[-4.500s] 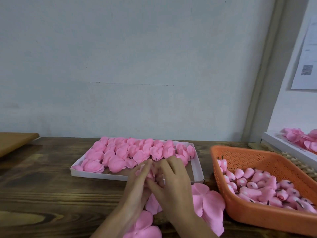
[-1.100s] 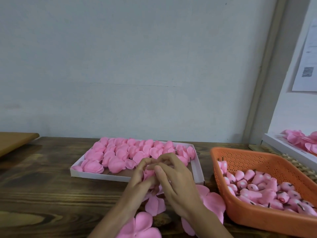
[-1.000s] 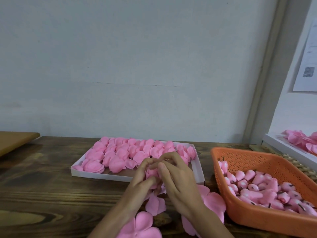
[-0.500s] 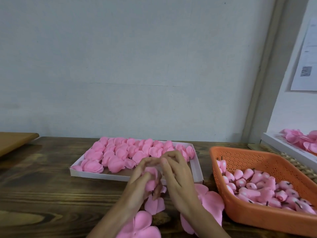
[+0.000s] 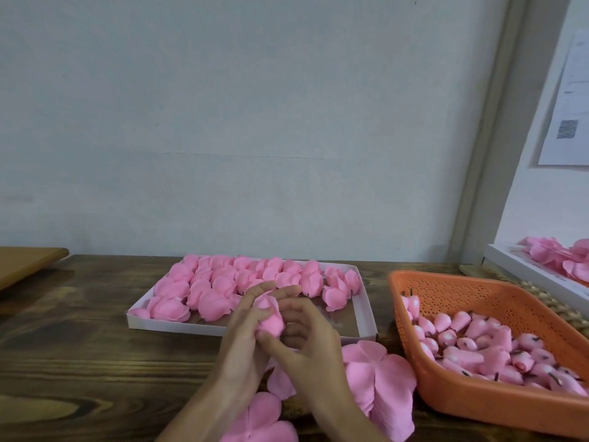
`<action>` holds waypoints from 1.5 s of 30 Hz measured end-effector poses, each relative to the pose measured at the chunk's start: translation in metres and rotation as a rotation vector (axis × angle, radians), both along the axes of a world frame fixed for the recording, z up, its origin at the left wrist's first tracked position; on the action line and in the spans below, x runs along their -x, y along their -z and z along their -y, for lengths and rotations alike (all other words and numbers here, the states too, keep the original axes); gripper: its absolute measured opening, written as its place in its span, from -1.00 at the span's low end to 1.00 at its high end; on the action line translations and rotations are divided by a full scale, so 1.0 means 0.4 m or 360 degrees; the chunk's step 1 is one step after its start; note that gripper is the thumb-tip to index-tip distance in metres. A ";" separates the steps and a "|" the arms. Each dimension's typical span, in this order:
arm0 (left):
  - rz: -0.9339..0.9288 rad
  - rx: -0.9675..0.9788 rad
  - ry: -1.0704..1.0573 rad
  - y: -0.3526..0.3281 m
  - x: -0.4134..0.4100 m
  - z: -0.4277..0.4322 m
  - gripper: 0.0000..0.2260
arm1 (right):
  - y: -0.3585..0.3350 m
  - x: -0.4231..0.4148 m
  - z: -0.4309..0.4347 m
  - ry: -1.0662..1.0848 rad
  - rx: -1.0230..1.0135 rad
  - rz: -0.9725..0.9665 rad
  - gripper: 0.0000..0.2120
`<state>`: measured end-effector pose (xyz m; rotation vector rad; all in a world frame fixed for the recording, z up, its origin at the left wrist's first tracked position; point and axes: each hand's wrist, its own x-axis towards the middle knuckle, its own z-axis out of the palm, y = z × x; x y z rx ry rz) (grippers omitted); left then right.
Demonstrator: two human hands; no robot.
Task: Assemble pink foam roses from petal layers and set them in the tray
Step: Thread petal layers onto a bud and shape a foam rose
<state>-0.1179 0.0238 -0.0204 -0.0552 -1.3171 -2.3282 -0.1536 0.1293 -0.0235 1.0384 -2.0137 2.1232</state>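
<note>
A partly wrapped pink foam rose (image 5: 269, 317) sits between both hands, just in front of the white tray (image 5: 366, 320). My left hand (image 5: 245, 333) cups it from the left, fingers curled round the petals. My right hand (image 5: 306, 339) holds it from the right and below, thumb and fingers bent around it. The tray holds several finished pink roses (image 5: 223, 282); its right front corner shows bare bottom. Loose flat petal layers (image 5: 379, 378) lie on the wooden table under and beside my hands.
An orange perforated basket (image 5: 478, 400) of pink rosebud cores stands at the right. A white tray (image 5: 535, 279) with more pink petals sits at the far right edge. A brown board (image 5: 25, 266) lies at the far left. A wall rises directly behind the table.
Both hands kept working the rose in place; the petals now wrap more closely round the bud, and my right fingers have shifted lower under it.
</note>
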 end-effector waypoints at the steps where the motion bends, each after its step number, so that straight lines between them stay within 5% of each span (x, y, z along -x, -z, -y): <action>1: -0.0025 -0.0014 0.0026 -0.001 0.000 0.001 -0.66 | -0.003 0.003 -0.001 -0.0016 0.0035 0.0035 -0.69; 6: -0.0098 -0.0043 0.0217 -0.015 -0.007 0.023 -0.39 | -0.020 0.018 -0.011 -0.0265 0.0176 0.0241 -0.79; 10: -0.0065 0.0145 0.0334 -0.019 -0.020 0.026 -0.49 | -0.028 0.014 -0.017 -0.0534 0.0096 0.0409 -0.74; 14: -0.0032 0.0131 0.0374 -0.028 -0.032 0.037 -0.36 | -0.039 0.015 -0.022 -0.0768 0.0137 0.0567 -0.78; 18: -0.0018 0.0245 0.0506 -0.032 -0.042 0.041 -0.65 | -0.039 0.020 -0.021 -0.0834 0.0121 0.0731 -0.68; 23: 0.0030 0.0343 0.0545 -0.023 -0.043 0.035 -0.75 | -0.044 0.027 -0.025 -0.0939 0.0020 0.0741 -0.68; 33: 0.0221 0.0401 -0.0044 -0.022 -0.037 0.018 -0.47 | -0.024 -0.012 0.023 -0.0724 0.0105 0.0948 -0.78; 38: 0.0270 0.0368 -0.0211 -0.032 -0.032 0.019 -0.66 | -0.020 0.001 0.003 -0.0773 0.0072 0.0737 -0.80; 42: 0.0133 0.0328 -0.0168 -0.037 -0.037 0.013 -0.53 | -0.027 -0.018 0.014 -0.0891 0.0167 0.1045 -0.80; 45: 0.0094 0.0407 -0.0200 -0.033 -0.036 0.014 -0.50 | -0.024 -0.034 0.015 -0.0684 -0.0152 0.1046 -0.66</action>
